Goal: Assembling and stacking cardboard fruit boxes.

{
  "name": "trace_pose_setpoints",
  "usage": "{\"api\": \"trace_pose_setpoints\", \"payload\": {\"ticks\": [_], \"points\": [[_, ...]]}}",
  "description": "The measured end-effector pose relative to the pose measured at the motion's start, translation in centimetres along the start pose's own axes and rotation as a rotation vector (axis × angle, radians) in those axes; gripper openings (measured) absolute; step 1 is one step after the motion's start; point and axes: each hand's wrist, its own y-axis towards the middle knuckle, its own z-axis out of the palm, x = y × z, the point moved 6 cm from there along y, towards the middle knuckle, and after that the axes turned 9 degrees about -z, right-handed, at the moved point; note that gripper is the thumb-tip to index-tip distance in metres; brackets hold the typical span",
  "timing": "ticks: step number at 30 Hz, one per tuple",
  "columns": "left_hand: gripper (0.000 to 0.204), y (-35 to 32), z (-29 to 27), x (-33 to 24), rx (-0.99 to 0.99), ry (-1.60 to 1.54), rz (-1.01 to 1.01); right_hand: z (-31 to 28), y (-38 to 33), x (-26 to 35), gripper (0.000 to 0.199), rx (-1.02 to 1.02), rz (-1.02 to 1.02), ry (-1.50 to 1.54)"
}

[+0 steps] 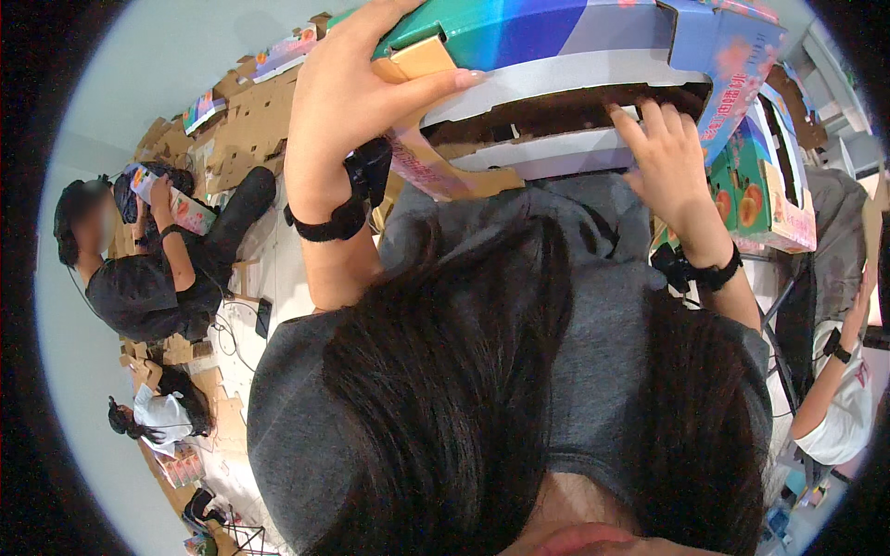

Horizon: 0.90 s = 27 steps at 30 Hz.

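Two hands are working on one box (528, 32), which is sitting at about one o'clock, its upper part running out of view. The left hand (348, 107), towards eleven o'clock, is grasping the box's left end: its thumb is lying along the front while its fingers are stretching over the top edge. The right hand (666, 144), near two o'clock, is bending its fingers at the opening (556, 120); whether they are pinching the flap (575, 157) or only touching it, I cannot tell.

As for progress, the box is looking largely formed: the printed panel is curving across the top, and the end pieces (742, 65) are standing at both sides. The long opening is gaping, showing bare brown inside, so closing or trimming that face is seeming to be what is left; it may equally be being meant as a window, which the view is not settling.

Between two and three o'clock, a green carton (751, 190) is standing with its own slot showing. Towards nine o'clock, a co-worker (139, 287) is holding another carton (190, 213), and cardboard (241, 130) is lying at ten o'clock
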Motion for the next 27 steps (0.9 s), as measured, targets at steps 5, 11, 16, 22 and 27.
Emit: {"api": "trace_pose_setpoints", "payload": {"ticks": [5,11,16,22,27], "points": [[0.084,1.1,-0.3,0.8,0.055,0.033,-0.085,-2.0,2.1,2.0,0.073,-0.057,-0.110,0.150],[0.085,2.7,0.5,3.4,0.115,-0.004,-0.100,-0.3,6.6,7.6,0.078,-0.131,-0.291,0.352],[0.084,3.2,0.9,4.8,0.083,0.002,-0.048,1.2,8.1,9.0,0.076,-0.128,-0.278,0.194],[0.082,3.6,1.1,4.9,0.089,0.018,-0.020,1.9,8.1,8.7,0.070,-0.151,-0.293,0.099],[0.081,3.7,1.3,4.8,0.119,0.005,-0.078,2.0,7.8,8.4,0.061,-0.222,-0.272,0.202]]}}
